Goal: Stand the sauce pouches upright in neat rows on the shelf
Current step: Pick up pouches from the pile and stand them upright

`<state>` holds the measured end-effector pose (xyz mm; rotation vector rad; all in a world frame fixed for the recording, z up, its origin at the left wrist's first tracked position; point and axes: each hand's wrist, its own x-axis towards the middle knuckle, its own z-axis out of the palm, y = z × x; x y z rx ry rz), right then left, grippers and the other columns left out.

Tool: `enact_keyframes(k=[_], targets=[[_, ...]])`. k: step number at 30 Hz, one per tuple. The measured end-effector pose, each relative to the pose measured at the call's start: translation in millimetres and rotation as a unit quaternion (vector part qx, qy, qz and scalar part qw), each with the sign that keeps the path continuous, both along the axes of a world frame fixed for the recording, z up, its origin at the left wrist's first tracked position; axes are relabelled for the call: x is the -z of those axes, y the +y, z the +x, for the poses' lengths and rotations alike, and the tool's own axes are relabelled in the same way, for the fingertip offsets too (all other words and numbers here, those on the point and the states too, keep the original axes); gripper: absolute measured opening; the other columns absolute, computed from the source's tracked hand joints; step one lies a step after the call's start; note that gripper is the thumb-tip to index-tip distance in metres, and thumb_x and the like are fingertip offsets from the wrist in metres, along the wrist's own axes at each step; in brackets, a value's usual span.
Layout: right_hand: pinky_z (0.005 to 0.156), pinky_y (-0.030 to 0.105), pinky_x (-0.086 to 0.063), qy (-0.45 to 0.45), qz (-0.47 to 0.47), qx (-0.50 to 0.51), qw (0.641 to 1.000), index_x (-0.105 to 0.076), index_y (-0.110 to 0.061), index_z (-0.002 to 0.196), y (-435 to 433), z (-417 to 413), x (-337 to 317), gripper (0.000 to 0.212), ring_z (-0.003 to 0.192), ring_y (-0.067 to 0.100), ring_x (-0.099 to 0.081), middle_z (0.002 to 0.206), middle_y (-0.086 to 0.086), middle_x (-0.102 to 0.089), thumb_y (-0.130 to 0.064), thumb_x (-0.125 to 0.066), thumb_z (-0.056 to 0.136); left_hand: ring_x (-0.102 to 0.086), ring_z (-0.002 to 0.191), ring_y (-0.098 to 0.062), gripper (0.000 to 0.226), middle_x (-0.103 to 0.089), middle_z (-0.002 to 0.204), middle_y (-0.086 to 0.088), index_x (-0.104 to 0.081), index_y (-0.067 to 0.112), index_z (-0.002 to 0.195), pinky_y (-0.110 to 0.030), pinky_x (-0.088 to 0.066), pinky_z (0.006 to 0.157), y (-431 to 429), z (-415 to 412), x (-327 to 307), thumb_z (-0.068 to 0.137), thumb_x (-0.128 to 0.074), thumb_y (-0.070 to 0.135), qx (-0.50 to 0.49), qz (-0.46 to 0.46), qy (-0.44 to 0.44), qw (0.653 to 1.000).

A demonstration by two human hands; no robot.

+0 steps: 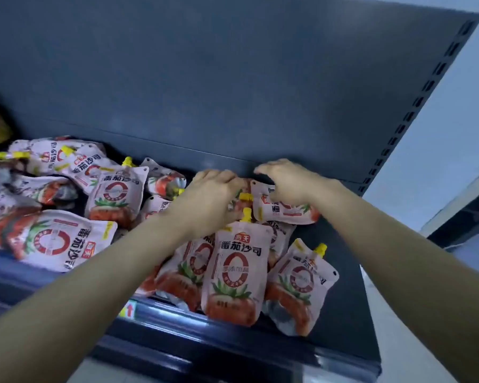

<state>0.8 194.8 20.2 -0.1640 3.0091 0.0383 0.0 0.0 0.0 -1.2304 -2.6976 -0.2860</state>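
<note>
At frame centre, our right hand (286, 186) grips a sideways sauce pouch (288, 212) on the shelf (343, 308); our left hand (213, 200) curls beside it, grip undeterminable.

Left hand (208, 200): bare; forearm behind the fingers (220, 176) bare too.
Right hand (288, 186): bare; forearm behind the fingers (264, 168) likewise uncovered.

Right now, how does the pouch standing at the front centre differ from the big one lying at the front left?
The centre pouch stands upright, print readable, yellow cap on top. The left pouch lies on its side, print turned sideways, and I cannot see its cap. Both show the same pink print with a red ring.
</note>
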Motion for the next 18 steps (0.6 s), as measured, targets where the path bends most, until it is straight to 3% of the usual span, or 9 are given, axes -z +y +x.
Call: enact_keyframes(k=[3, 8, 13, 16, 18], targets=[[0.099, 0.04, -0.046, -0.042, 0.004, -0.047, 0.998, -0.042, -0.025, 0.14, 5.4, -14.8, 11.0, 0.066, 0.124, 0.027, -0.046, 0.139, 0.003, -0.049, -0.004, -0.057, 0.08, -0.047, 0.114, -0.028, 0.048, -0.055, 0.122, -0.006, -0.049, 0.017, 0.127, -0.035, -0.025, 0.101, 5.9, -0.4, 9.2, 0.084, -0.057, 0.037, -0.029, 0.007, 0.004, 1.0], [0.1, 0.035, -0.047, -0.103, 0.003, -0.083, 0.991, -0.031, -0.035, 0.146, 7.3, -34.1, 29.4, 0.082, 0.127, 0.027, -0.046, 0.143, 0.003, -0.04, -0.004, -0.061, 0.076, -0.045, 0.12, -0.028, 0.058, -0.057, 0.124, -0.005, -0.048, 0.021, 0.13, -0.036, -0.019, 0.106, 9.2, 0.9, 19.4, 0.079, -0.062, 0.044, -0.051, -0.008, -0.041, 0.998], [0.106, 0.038, -0.04, -0.115, -0.006, -0.094, 0.989, -0.034, -0.033, 0.145, 9.3, -40.8, 38.8, 0.085, 0.129, 0.027, -0.036, 0.143, 0.002, -0.034, -0.017, -0.074, 0.071, -0.041, 0.123, -0.027, 0.062, -0.058, 0.127, -0.003, -0.049, 0.025, 0.129, -0.034, -0.014, 0.106, 15.3, 3.7, 23.9, 0.077, -0.057, 0.059, -0.077, -0.001, -0.142, 0.987], [0.104, 0.045, -0.041, -0.109, -0.018, -0.088, 0.99, -0.043, -0.031, 0.136, 11.0, -41.7, 40.1, 0.075, 0.126, 0.026, -0.036, 0.137, 0.001, -0.036, -0.017, -0.076, 0.07, -0.038, 0.127, -0.027, 0.056, -0.055, 0.131, -0.002, -0.046, 0.031, 0.128, -0.039, -0.015, 0.109, 19.9, 1.6, 27.8, 0.08, -0.057, 0.056, -0.089, -0.008, -0.199, 0.976], [0.099, 0.047, -0.043, -0.103, -0.032, -0.086, 0.99, -0.052, -0.029, 0.116, 11.3, -42.9, 39.8, 0.053, 0.122, 0.027, -0.037, 0.131, 0.0, -0.039, -0.016, -0.075, 0.071, -0.033, 0.13, -0.029, 0.057, -0.052, 0.134, -0.001, -0.042, 0.036, 0.131, -0.046, -0.02, 0.11, 20.3, -0.5, 30.9, 0.08, -0.056, 0.056, -0.1, -0.012, -0.231, 0.968]])
